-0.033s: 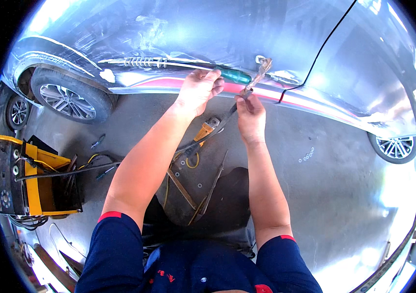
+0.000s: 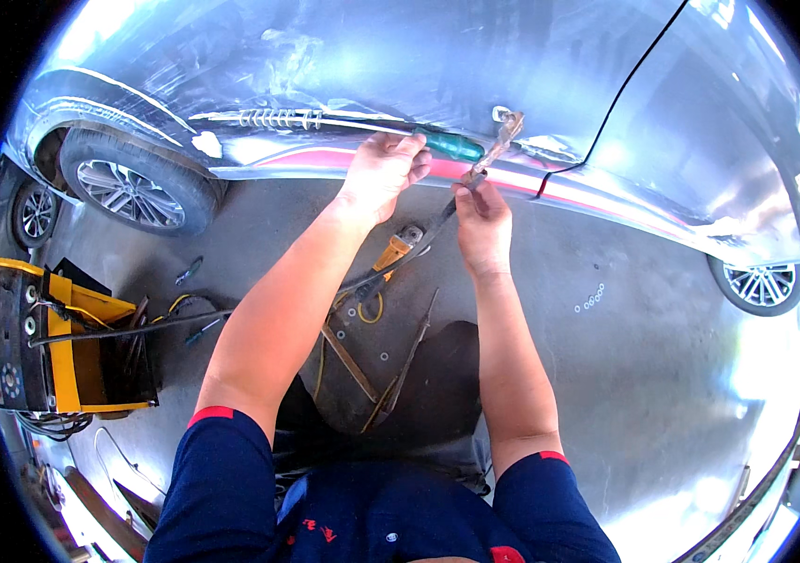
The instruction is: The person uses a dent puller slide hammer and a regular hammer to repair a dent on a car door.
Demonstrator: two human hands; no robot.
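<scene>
Fingers of our left hand (image 2: 383, 176) are pinched together at a green-handled rod (image 2: 454, 146), near the left end of its handle; how firmly they grip, we cannot tell. Those of our right hand (image 2: 482, 214) are closed on a black cable (image 2: 439, 221), just below its bare, brownish metal end (image 2: 497, 152). The rod lies just beyond our hands, its long axis running left to right along the lower car body (image 2: 372, 56) and dipping slightly rightward. The handle fills the gap between our hands, its right tip just beside the metal end, which slants up and rightward; whether they touch, we cannot tell. Leftward, on our left hand's side, the shank follows a row of rings (image 2: 278, 119) at the panel. Below, a yellow power tool (image 2: 392, 253) lies on the floor (image 2: 625, 375); farther left stands a yellow-and-black machine (image 2: 65, 347).
</scene>
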